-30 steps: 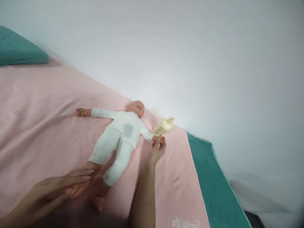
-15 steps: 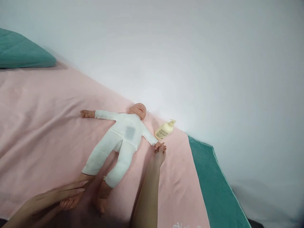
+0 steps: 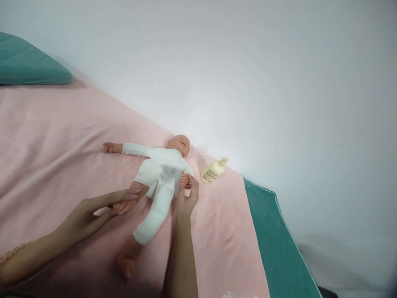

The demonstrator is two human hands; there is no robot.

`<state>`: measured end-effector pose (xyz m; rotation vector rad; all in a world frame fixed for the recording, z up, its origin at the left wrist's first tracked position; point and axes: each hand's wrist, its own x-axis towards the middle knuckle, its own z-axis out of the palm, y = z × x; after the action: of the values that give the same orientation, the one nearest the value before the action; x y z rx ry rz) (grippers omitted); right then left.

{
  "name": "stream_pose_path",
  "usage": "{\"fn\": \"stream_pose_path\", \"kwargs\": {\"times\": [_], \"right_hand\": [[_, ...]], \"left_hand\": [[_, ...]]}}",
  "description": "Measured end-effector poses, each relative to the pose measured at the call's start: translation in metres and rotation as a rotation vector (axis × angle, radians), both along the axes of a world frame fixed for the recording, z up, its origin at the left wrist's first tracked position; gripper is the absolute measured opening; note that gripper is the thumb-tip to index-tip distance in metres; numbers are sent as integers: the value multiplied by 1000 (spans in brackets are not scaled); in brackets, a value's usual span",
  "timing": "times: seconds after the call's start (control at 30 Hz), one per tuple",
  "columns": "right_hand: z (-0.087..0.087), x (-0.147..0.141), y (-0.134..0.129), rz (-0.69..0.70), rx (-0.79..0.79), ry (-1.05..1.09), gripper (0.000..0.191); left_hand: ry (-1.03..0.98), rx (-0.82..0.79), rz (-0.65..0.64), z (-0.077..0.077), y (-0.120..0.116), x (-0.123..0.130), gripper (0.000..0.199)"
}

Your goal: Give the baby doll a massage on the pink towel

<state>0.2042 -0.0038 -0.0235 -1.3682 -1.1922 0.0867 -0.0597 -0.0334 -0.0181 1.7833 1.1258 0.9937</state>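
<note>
A baby doll (image 3: 166, 159) in white cloth lies on its back on a pink sheet, its head toward the wall. My left hand (image 3: 107, 203) is closed round the doll's foot at the left of the view, and that leg is bent up toward the belly. With fingers closed, my right hand (image 3: 190, 193) grips the doll's small hand, whose arm is folded in beside the body. The doll's other arm stretches out to the left, and its other leg lies straight toward me. A grey patch shows on the chest.
Just right of the doll, a pale yellow pump bottle (image 3: 214, 170) stands near the wall (image 3: 248, 82). A green pillow (image 3: 31, 62) rests at the far left. Green cloth (image 3: 273, 231) runs along the right edge of the pink sheet (image 3: 223, 231).
My left hand has pushed the doll's foot up toward its body, bending the leg. My right hand has brought the doll's hand inward from near the bottle to beside its torso.
</note>
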Motion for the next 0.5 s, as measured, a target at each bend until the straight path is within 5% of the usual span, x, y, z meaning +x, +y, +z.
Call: {"fn": "stream_pose_path", "kwargs": {"times": [0.2, 0.5], "right_hand": [[-7, 1, 2, 192, 12, -445, 32], [-5, 0, 2, 281, -39, -359, 34]], "left_hand": [[-167, -28, -13, 10, 42, 23, 56], [-166, -52, -37, 20, 53, 28, 61]]}}
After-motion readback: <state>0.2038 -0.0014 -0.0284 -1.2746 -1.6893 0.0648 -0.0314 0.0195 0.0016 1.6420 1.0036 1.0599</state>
